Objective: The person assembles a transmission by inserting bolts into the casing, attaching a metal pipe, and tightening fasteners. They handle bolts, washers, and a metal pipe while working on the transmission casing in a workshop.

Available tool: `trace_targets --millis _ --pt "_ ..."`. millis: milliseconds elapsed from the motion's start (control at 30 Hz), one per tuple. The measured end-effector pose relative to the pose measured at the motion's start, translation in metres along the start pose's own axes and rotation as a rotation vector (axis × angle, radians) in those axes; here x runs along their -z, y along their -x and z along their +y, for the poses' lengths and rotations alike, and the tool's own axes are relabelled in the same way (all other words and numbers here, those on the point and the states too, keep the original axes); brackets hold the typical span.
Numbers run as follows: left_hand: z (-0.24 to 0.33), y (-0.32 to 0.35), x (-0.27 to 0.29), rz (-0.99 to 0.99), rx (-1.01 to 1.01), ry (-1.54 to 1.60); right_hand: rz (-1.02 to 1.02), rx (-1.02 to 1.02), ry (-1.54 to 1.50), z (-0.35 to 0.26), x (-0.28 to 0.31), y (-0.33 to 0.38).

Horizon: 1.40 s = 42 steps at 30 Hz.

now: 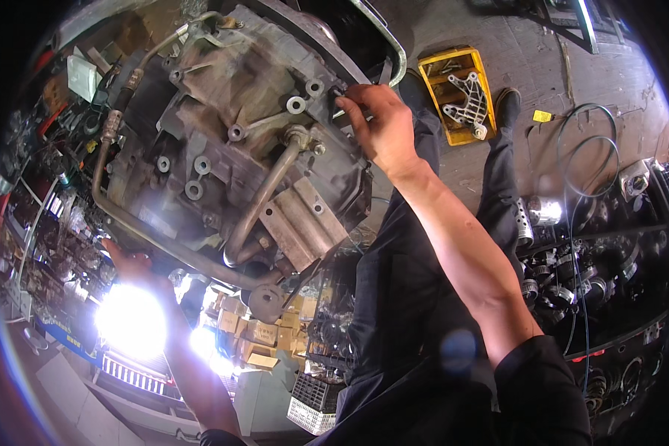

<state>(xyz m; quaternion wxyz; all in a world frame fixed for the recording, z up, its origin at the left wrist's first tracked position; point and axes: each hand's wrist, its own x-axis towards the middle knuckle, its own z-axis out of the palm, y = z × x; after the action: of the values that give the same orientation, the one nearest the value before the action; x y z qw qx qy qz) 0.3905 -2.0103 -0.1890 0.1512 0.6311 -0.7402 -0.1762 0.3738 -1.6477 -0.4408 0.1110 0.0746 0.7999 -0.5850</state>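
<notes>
Right hand [385,125] curled, thumb near index, can't tell if pinching; housing [227,97] left of those fingers, bent pipe [265,192] below-left; left hand [135,269] glare-washed, finger state unclear, housing up-right.

Grey casing [215,89] with brownish patches, yellow bin [447,56] (almost amber), silver-grey bracket [467,111], black sleeve [539,386]

Right forearm [457,227] slants up and leftward, right hand [383,123] curled, thumb [353,117] and forefinger [358,92] drawn close! Left forearm [195,368] stretches forward too, left hand [137,269] out far, glare blurring its grip.
</notes>
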Motion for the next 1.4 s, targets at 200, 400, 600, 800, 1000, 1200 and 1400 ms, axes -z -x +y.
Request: trace_targets --millis 200,400,600,800,1000,1200,1400 --pt "0.0 -0.005 0.002 0.001 -0.015 -0.045 0.031 0.065 0.051 0.003 -0.009 0.0" --pt "-0.023 -0.029 0.021 -0.233 -0.15 -0.12 0.02 0.082 0.129 0.001 -0.008 0.0" --pt "-0.038 -0.05 0.027 -0.275 -0.268 -0.108 -0.019 0.043 0.201 -0.01 -0.005 -0.001" --pt "-0.038 -0.047 0.031 -0.304 -0.299 -0.156 -0.081 0.058 0.252 -0.011 -0.001 -0.001" --pt "-0.025 -0.034 0.021 -0.23 -0.133 -0.012 -0.048 0.002 0.191 -0.013 0.001 -0.003" --pt "-0.026 -0.037 0.021 -0.227 -0.163 -0.026 0.001 -0.026 0.113 -0.015 0.0 -0.006" --pt "-0.023 -0.039 0.019 -0.223 -0.112 -0.01 0.012 -0.047 0.163 -0.01 -0.004 -0.001"
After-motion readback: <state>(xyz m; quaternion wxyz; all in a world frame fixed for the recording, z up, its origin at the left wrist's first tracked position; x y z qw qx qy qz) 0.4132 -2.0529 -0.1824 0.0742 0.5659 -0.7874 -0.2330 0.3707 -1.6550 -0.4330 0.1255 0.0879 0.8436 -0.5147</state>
